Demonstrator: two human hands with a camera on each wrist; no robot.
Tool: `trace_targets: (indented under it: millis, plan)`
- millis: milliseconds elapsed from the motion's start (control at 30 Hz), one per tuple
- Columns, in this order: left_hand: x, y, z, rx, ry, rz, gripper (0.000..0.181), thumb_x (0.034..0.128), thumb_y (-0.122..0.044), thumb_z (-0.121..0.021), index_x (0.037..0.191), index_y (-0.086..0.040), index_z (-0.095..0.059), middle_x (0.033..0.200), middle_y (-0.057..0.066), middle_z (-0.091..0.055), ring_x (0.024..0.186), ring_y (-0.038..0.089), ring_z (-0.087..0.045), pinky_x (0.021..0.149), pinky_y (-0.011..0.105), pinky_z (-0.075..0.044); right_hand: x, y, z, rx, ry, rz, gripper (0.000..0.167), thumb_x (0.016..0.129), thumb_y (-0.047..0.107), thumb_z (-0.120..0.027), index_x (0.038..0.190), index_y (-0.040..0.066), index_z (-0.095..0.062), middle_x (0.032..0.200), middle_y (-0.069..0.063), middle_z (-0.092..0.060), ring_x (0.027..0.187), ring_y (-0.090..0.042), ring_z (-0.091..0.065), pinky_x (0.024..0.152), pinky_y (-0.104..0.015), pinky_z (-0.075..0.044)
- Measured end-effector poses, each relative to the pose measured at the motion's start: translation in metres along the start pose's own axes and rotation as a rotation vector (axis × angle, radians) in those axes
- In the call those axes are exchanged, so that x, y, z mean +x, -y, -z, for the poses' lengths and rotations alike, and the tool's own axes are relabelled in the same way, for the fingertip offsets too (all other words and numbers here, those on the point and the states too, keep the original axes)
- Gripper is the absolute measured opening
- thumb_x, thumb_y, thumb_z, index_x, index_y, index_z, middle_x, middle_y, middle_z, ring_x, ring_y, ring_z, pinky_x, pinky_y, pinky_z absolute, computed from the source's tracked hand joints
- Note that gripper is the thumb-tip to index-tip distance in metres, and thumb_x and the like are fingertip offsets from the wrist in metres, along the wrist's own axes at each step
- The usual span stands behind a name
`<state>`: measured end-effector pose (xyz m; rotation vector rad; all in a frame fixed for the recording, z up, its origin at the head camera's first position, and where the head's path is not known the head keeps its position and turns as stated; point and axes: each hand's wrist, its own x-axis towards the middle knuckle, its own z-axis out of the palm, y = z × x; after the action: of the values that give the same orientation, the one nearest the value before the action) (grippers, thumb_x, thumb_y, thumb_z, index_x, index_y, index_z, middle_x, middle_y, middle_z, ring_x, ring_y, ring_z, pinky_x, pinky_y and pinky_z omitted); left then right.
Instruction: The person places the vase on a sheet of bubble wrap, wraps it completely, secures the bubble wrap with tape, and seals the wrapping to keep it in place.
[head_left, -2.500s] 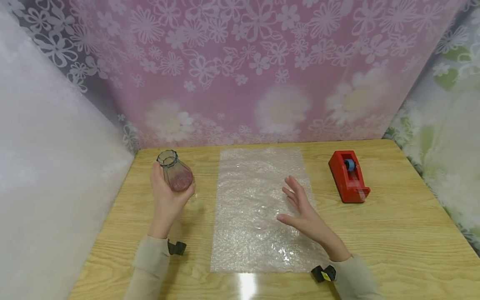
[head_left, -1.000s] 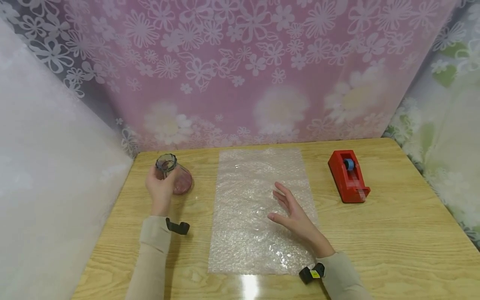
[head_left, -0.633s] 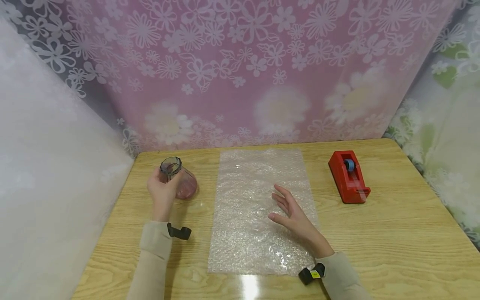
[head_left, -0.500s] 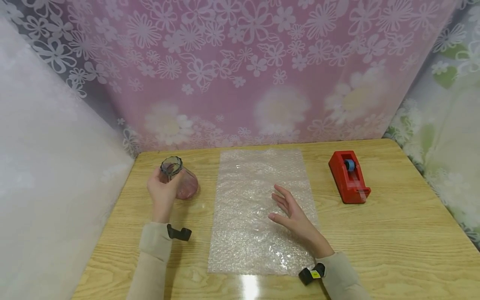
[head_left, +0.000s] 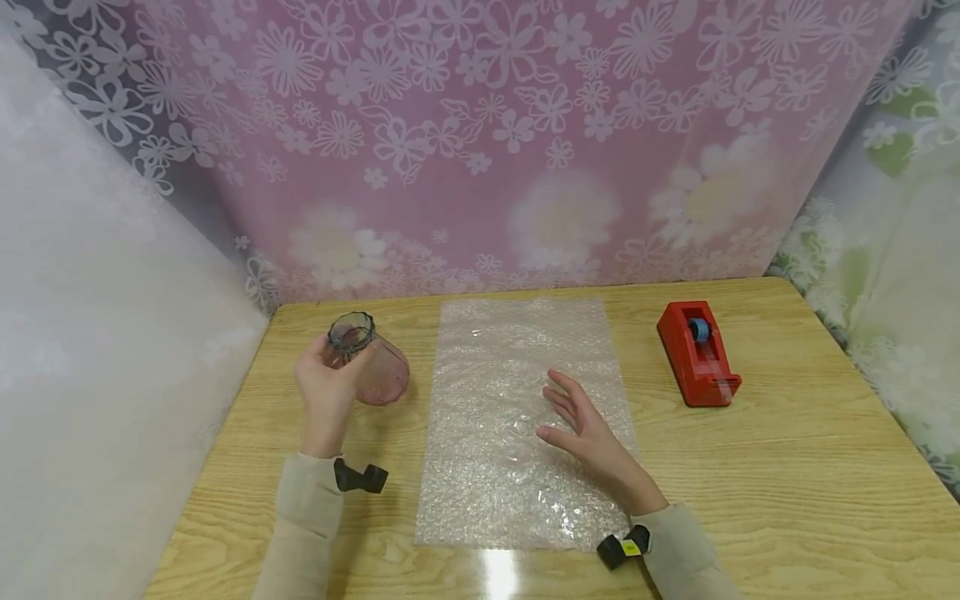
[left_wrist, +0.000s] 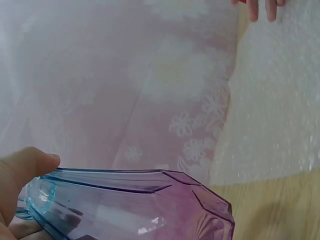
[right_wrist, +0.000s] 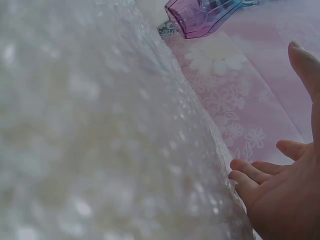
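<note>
From the head camera, we saw the left hand clamped round the neck of a faceted glass vase, which leaned with its base away to the right and seemed, from the shadow below, to be off the wood-grain table. Just beside it lay a flat sheet of bubble wrap. Over that sheet we had the right hand holding nothing, its thumb and fingers apart; a red tape dispenser stood beyond the sheet's right edge.

In the left wrist view, we could follow the glass from a bluish neck to a purple base, with the thumb pressed near the rim. Smooth glass, probably heaviest at the base, called for a firm pinch below the rim and a slow, level wrist.

In the right wrist view, we found the palm and parted fingers beside the blurred wrap, but could not tell whether they touched it. Loose fingers there suited us, ready to steady the base.
</note>
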<state>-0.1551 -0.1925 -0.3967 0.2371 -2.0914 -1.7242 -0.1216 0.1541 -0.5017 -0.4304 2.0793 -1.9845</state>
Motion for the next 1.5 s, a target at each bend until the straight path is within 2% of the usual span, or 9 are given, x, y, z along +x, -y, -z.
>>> trace_targets:
  millis: [167, 367, 600, 733, 900, 1067, 1200, 1333, 1500]
  plan:
    - [-0.008, -0.004, -0.004, -0.021, 0.049, -0.007, 0.038, 0.0789, -0.02, -0.085, 0.111, -0.008, -0.071, 0.105, 0.006, -0.072, 0.095, 0.018, -0.068, 0.08, 0.024, -0.053, 0.0, 0.0, -0.001, 0.012, 0.013, 0.009, 0.087, 0.092, 0.015, -0.071, 0.158, 0.019, -0.015, 0.163, -0.016, -0.015, 0.147, -0.039, -0.019, 0.113, -0.061, -0.021]
    - [-0.023, -0.009, -0.016, -0.057, 0.139, -0.015, 0.044, 0.0774, -0.025, -0.087, 0.115, -0.01, -0.07, 0.109, 0.006, -0.071, 0.102, 0.02, -0.067, 0.086, 0.027, -0.054, 0.0, -0.001, -0.001, 0.007, 0.024, 0.043, 0.083, 0.094, 0.011, -0.067, 0.158, 0.015, -0.014, 0.163, -0.017, -0.012, 0.147, -0.04, -0.019, 0.113, -0.061, -0.02]
    - [-0.045, -0.021, -0.034, -0.119, 0.245, -0.001, 0.044, 0.0766, -0.013, -0.086, 0.117, -0.007, -0.069, 0.112, 0.007, -0.071, 0.108, 0.021, -0.066, 0.092, 0.031, -0.053, 0.0, -0.001, -0.001, 0.034, 0.037, 0.07, 0.08, 0.095, 0.009, -0.064, 0.158, 0.012, -0.015, 0.163, -0.02, -0.012, 0.146, -0.043, -0.019, 0.112, -0.062, -0.023]
    - [-0.056, -0.026, -0.044, -0.151, 0.284, -0.022, 0.043, 0.0761, -0.008, -0.085, 0.116, -0.005, -0.07, 0.111, 0.011, -0.071, 0.108, 0.026, -0.066, 0.091, 0.032, -0.054, -0.001, 0.0, -0.002, 0.064, 0.063, 0.092, 0.077, 0.096, 0.009, -0.061, 0.158, 0.011, -0.015, 0.162, -0.021, -0.012, 0.146, -0.043, -0.018, 0.11, -0.064, -0.024]
    - [-0.065, -0.03, -0.054, -0.187, 0.319, -0.05, 0.041, 0.0755, -0.007, -0.086, 0.113, -0.004, -0.07, 0.109, 0.015, -0.071, 0.107, 0.029, -0.066, 0.089, 0.032, -0.054, -0.002, 0.003, -0.002, 0.085, 0.152, 0.123, 0.076, 0.097, 0.014, -0.062, 0.158, 0.013, -0.017, 0.163, -0.018, -0.015, 0.146, -0.043, -0.02, 0.107, -0.071, -0.023]
    - [-0.074, -0.032, -0.062, -0.202, 0.333, -0.033, 0.044, 0.0754, -0.008, -0.086, 0.116, -0.005, -0.07, 0.112, 0.012, -0.07, 0.109, 0.025, -0.066, 0.09, 0.032, -0.054, 0.0, 0.006, -0.005, 0.101, 0.276, 0.216, 0.079, 0.097, 0.018, -0.063, 0.158, 0.01, -0.014, 0.161, -0.022, -0.016, 0.142, -0.046, -0.028, 0.105, -0.072, -0.025]
    - [-0.081, -0.035, -0.068, -0.241, 0.334, -0.021, 0.045, 0.0759, -0.007, -0.086, 0.117, -0.005, -0.069, 0.113, 0.011, -0.07, 0.109, 0.024, -0.066, 0.091, 0.033, -0.054, 0.001, 0.008, -0.007, 0.098, 0.301, 0.253, 0.083, 0.096, 0.021, -0.065, 0.158, 0.008, -0.012, 0.159, -0.025, -0.02, 0.139, -0.042, -0.036, 0.105, -0.07, -0.027]
    - [-0.087, -0.036, -0.073, -0.294, 0.332, -0.011, 0.046, 0.0762, -0.004, -0.085, 0.119, -0.003, -0.067, 0.113, 0.014, -0.069, 0.108, 0.025, -0.067, 0.089, 0.035, -0.055, 0.0, 0.008, -0.01, 0.073, 0.287, 0.24, 0.086, 0.094, 0.026, -0.069, 0.158, 0.009, -0.014, 0.157, -0.025, -0.024, 0.135, -0.042, -0.039, 0.105, -0.067, -0.03]
    - [-0.092, -0.036, -0.08, -0.331, 0.357, -0.007, 0.047, 0.0774, -0.004, -0.083, 0.121, 0.001, -0.065, 0.115, 0.015, -0.068, 0.108, 0.026, -0.067, 0.089, 0.036, -0.055, -0.001, 0.007, -0.013, 0.082, 0.29, 0.229, 0.088, 0.092, 0.026, -0.071, 0.158, 0.011, -0.015, 0.158, -0.027, -0.022, 0.139, -0.042, -0.035, 0.112, -0.039, -0.033]
